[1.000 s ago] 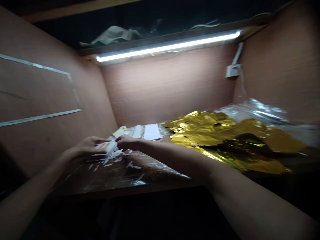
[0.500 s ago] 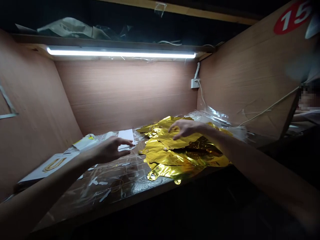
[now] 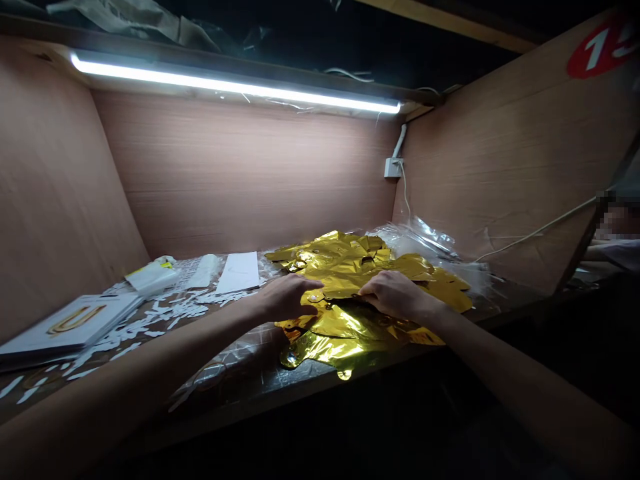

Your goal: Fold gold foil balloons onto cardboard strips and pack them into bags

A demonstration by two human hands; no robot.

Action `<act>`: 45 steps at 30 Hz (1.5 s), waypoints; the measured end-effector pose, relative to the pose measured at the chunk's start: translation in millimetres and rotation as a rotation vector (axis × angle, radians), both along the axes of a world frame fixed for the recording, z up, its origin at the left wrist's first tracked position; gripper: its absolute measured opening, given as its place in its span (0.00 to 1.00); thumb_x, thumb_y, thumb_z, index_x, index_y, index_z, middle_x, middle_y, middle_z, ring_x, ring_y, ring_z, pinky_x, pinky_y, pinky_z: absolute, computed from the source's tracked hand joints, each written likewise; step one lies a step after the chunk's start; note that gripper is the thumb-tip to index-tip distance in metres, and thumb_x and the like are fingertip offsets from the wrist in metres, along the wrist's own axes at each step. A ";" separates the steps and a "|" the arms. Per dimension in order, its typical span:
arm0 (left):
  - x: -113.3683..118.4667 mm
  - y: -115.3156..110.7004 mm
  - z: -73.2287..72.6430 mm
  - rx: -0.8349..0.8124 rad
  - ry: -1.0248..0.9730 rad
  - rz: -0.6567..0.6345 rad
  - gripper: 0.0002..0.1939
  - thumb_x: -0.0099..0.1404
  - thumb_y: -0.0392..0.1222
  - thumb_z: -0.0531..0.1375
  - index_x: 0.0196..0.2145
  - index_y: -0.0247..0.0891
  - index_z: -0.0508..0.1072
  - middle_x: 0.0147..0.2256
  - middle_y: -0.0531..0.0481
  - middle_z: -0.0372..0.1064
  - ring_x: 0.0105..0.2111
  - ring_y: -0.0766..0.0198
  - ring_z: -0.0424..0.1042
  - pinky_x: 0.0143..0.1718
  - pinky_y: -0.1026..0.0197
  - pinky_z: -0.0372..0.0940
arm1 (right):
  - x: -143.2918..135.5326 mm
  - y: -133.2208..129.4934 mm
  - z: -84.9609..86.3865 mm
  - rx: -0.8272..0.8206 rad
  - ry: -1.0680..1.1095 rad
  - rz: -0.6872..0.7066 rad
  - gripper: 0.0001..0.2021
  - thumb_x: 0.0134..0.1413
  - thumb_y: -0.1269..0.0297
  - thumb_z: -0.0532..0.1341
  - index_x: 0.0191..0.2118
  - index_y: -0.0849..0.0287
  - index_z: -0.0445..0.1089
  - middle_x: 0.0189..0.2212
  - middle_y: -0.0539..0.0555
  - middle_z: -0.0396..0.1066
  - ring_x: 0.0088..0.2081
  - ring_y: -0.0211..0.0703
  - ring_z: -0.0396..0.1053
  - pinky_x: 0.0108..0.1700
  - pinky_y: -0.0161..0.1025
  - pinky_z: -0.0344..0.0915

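Note:
A heap of flat, shiny gold foil balloons lies on the bench, with rounded tabs along their edges. At the heap's left side is my left hand, its thumb and forefinger apart beside a foil edge. My right hand is closed at the near edge of an upper foil sheet, pinching it between thumb and fingers. The fingertips of the right hand are partly hidden. Below both hands, more gold foil hangs near the bench's front edge.
To the left lie a stack of white cards printed with a gold U, scattered white strips, a white card and a white packet. Clear plastic bags lie behind the foil. Partition walls enclose the bench; another person shows at far right.
My left hand has moved right to the foil's edge. The right hand has come down and nearer, closing on a foil edge. The camera view has shifted, showing more of the strips at left.

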State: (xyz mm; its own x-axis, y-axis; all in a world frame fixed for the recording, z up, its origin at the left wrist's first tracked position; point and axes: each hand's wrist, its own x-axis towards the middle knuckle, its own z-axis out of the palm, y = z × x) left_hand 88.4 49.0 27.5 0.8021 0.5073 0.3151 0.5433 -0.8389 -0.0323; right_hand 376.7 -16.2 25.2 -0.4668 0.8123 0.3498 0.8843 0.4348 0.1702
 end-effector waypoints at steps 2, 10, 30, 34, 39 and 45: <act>11.0 1.5 -4.7 0.026 -0.010 -0.017 0.29 0.64 0.51 0.67 0.60 0.42 0.74 0.50 0.40 0.78 0.47 0.48 0.77 0.46 0.53 0.69 | -9.3 1.1 -0.5 0.031 -0.019 0.021 0.13 0.64 0.66 0.59 0.35 0.54 0.82 0.34 0.57 0.81 0.37 0.48 0.76 0.42 0.41 0.61; 24.2 26.5 -14.6 -0.023 -0.093 0.036 0.10 0.67 0.37 0.60 0.37 0.40 0.83 0.28 0.46 0.78 0.27 0.61 0.73 0.30 0.60 0.62 | 9.0 17.6 -3.3 -0.009 0.398 -0.031 0.09 0.54 0.56 0.69 0.32 0.56 0.77 0.28 0.50 0.77 0.31 0.42 0.72 0.35 0.37 0.60; -9.3 41.8 -39.1 -0.184 -0.396 -0.040 0.19 0.71 0.37 0.57 0.57 0.53 0.72 0.40 0.49 0.82 0.37 0.55 0.82 0.36 0.54 0.77 | 17.2 62.7 29.7 -0.751 0.325 0.197 0.20 0.60 0.66 0.61 0.55 0.36 0.73 0.56 0.54 0.72 0.54 0.49 0.72 0.52 0.41 0.71; -16.1 42.7 -53.1 -0.207 -0.452 -0.097 0.27 0.70 0.33 0.56 0.63 0.54 0.65 0.41 0.48 0.82 0.42 0.53 0.82 0.37 0.52 0.78 | 0.9 66.8 16.0 -0.711 0.266 0.120 0.34 0.53 0.70 0.62 0.64 0.36 0.65 0.64 0.55 0.64 0.55 0.52 0.72 0.50 0.43 0.73; -20.3 35.5 -38.6 -0.158 -0.356 -0.101 0.17 0.72 0.34 0.56 0.56 0.46 0.66 0.40 0.45 0.80 0.34 0.55 0.79 0.33 0.54 0.73 | -4.8 64.7 4.4 -0.648 0.237 0.141 0.37 0.57 0.65 0.61 0.72 0.41 0.55 0.71 0.57 0.54 0.65 0.56 0.63 0.63 0.49 0.65; -14.5 30.1 -25.2 -0.127 -0.256 -0.094 0.06 0.74 0.32 0.51 0.44 0.41 0.64 0.30 0.51 0.71 0.26 0.61 0.69 0.27 0.59 0.65 | -10.7 70.8 19.7 -0.646 0.377 0.159 0.37 0.63 0.62 0.58 0.75 0.51 0.47 0.69 0.59 0.58 0.66 0.55 0.62 0.65 0.50 0.61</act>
